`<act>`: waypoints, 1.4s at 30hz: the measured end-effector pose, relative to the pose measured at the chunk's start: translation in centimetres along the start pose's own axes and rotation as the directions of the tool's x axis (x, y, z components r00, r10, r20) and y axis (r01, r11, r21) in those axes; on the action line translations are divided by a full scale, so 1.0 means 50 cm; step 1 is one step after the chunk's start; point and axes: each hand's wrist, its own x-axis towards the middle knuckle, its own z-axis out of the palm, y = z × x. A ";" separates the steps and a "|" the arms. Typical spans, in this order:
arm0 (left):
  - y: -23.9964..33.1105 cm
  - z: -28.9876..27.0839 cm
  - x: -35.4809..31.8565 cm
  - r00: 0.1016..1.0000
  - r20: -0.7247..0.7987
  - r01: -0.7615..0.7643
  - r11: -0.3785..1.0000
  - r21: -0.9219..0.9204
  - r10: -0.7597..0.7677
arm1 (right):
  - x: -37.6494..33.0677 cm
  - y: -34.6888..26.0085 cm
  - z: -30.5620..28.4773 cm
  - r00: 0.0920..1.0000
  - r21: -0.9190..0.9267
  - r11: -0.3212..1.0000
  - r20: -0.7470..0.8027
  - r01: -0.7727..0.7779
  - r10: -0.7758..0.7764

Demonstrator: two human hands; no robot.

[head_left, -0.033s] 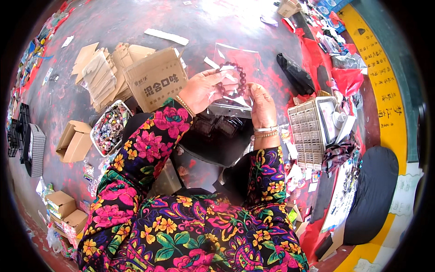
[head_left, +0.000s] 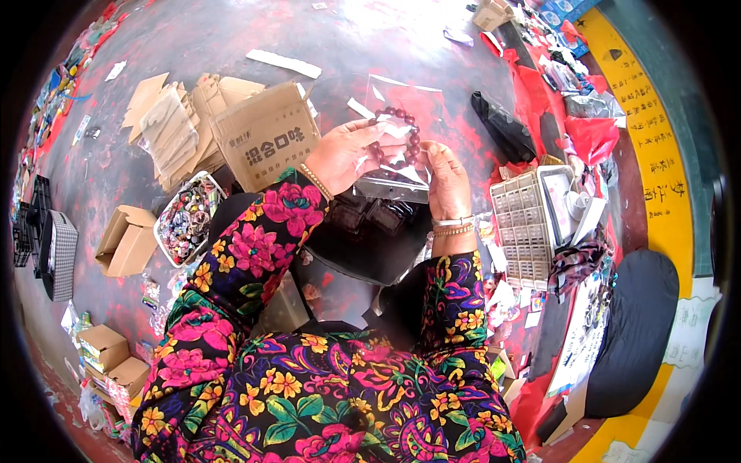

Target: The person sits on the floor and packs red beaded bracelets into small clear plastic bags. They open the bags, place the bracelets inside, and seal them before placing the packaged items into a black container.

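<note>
Bead bracelet (head_left: pixel 401 135): one loop of dark red-brown round beads, glossy, held up over the floor (head_left: pixel 231 31) between both hands, lying against a clear plastic bag (head_left: pixel 401 100). Bag is one piece, flat, see-through, glare on it, top edge pointing away from the person.

Left hand (head_left: pixel 343 154): fingers curled, pinching the bracelet's left side and the bag edge. Thin gold bangle on that wrist. Right hand (head_left: pixel 446 181): fingers closed on the bag's lower right corner, thumb near the beads. Two bangles at that wrist. Both sleeves floral, pink on dark.

Near, under the hands: one black tray (head_left: pixel 363 231) with dark compartments. Right of it, one white grid organiser (head_left: pixel 521 224), many small cells. Left: one shallow tub of mixed coloured beads (head_left: pixel 185 220), just beside one open brown carton (head_left: pixel 127 239). Two more small cartons (head_left: pixel 108 359) toward the floor's near-left edge.

Farther: one printed cardboard box (head_left: pixel 266 135) touching the left hand's side, a stack of flattened cardboard (head_left: pixel 174 116) behind it. One black pouch (head_left: pixel 502 123) to the far right.

Open room: bare floor beyond the bag toward the far edge, only a few paper scraps. Right edge crowded with red bags and clutter.
</note>
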 end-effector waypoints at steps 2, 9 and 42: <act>0.004 -0.001 -0.006 1.000 -0.016 0.010 0.999 0.038 -0.009 | -0.001 -0.008 0.008 0.999 -0.014 1.000 -0.035 0.024 -0.025; -0.008 -0.009 -0.008 0.998 -0.005 0.064 0.941 0.333 -0.066 | -0.005 -0.047 -0.012 0.934 -0.168 0.964 -0.260 0.207 -0.246; -0.023 -0.037 0.015 0.986 -0.162 0.047 0.998 0.046 -0.039 | -0.022 0.024 -0.010 0.955 -0.032 0.956 0.037 -0.292 0.293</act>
